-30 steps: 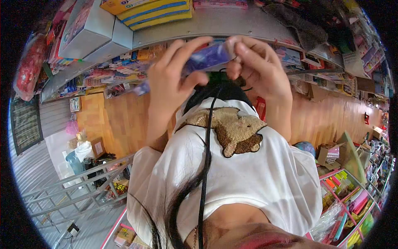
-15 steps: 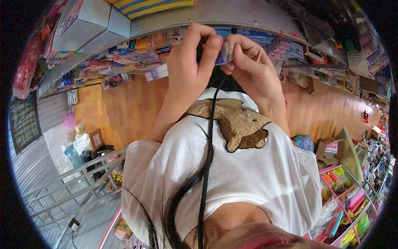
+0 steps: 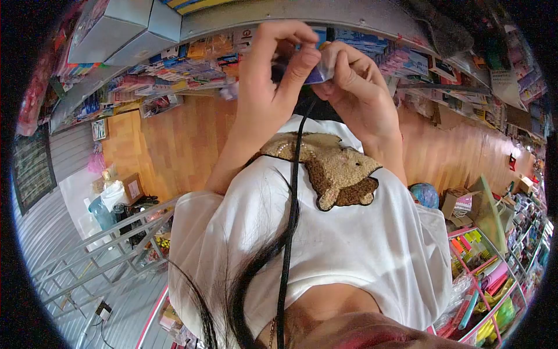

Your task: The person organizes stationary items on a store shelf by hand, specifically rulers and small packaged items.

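A small purple-blue packet (image 3: 315, 75) with a clear, shiny end is held up in front of the chest at the top centre. My left hand (image 3: 278, 70) has its thumb and fingers curled at the packet's left side, and part of the packet is hidden behind them. On the other side, my right hand (image 3: 357, 78) pinches the clear end between thumb and fingers. Below the hands a black cord (image 3: 295, 174) hangs down over the white shirt (image 3: 360, 256), which has a brown fuzzy animal patch (image 3: 340, 174).
Shelves packed with small packaged goods (image 3: 209, 55) run behind the hands. Pale boxes (image 3: 125, 32) stand at the upper left. A metal rack (image 3: 110, 250) is at the lower left. Pink-edged bins (image 3: 479, 262) and an open cardboard box (image 3: 459, 203) are at the right.
My left hand's fingers have lifted and spread slightly at the packet. My right hand has shifted a little right, and more of the clear end shows between the hands.
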Demonstrator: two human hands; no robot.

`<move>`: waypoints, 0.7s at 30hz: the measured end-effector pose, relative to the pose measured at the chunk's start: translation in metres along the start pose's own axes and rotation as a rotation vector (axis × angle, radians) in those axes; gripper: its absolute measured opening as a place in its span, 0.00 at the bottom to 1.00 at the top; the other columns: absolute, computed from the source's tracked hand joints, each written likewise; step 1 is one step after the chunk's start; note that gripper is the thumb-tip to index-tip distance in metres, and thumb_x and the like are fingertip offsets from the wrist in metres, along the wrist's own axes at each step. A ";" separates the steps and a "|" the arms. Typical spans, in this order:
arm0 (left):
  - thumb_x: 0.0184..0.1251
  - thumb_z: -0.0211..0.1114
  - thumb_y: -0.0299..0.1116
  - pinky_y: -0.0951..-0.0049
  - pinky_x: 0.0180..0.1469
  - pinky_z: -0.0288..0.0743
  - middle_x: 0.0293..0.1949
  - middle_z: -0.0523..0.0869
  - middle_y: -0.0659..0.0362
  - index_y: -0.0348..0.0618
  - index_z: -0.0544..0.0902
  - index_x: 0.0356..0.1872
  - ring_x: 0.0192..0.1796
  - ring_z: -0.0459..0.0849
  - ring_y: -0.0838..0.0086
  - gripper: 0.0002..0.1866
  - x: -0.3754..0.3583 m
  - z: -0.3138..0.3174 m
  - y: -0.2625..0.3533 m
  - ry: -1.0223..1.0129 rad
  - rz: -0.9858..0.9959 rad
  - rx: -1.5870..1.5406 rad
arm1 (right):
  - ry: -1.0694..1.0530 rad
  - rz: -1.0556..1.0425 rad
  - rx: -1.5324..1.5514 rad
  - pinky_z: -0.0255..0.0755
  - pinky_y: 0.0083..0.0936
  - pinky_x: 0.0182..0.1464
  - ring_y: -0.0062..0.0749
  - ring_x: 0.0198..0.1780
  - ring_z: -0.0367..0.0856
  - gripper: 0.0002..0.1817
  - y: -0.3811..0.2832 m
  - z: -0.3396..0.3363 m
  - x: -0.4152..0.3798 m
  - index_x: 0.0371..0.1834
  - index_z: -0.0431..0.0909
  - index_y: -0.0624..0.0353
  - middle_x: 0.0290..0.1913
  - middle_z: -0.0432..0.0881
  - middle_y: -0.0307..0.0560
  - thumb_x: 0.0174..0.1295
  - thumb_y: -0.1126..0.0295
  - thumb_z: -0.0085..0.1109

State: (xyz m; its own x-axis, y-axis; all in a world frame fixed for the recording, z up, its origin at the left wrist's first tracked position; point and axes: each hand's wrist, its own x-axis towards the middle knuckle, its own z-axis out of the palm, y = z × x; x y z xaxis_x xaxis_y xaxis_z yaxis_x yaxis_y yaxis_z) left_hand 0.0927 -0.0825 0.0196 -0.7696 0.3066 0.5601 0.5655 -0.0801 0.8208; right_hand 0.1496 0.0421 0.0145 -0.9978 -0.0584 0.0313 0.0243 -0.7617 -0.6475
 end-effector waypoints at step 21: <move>0.41 0.65 0.25 0.77 0.40 0.78 0.38 0.82 0.59 0.45 0.82 0.35 0.41 0.81 0.70 0.14 0.032 -0.041 0.010 -0.314 1.008 0.668 | 0.189 -0.169 -0.489 0.60 0.10 0.31 0.10 0.29 0.68 0.11 -0.005 0.022 -0.009 0.26 0.76 0.64 0.26 0.76 0.31 0.61 0.67 0.56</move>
State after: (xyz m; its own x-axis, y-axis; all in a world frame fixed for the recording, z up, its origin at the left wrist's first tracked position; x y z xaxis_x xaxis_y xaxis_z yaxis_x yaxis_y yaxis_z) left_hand 0.0618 -0.1127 0.0502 0.1451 0.6092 0.7797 0.9722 0.0583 -0.2266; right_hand 0.1599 0.0326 0.0339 -0.9801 0.1900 0.0576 -0.1241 -0.3594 -0.9249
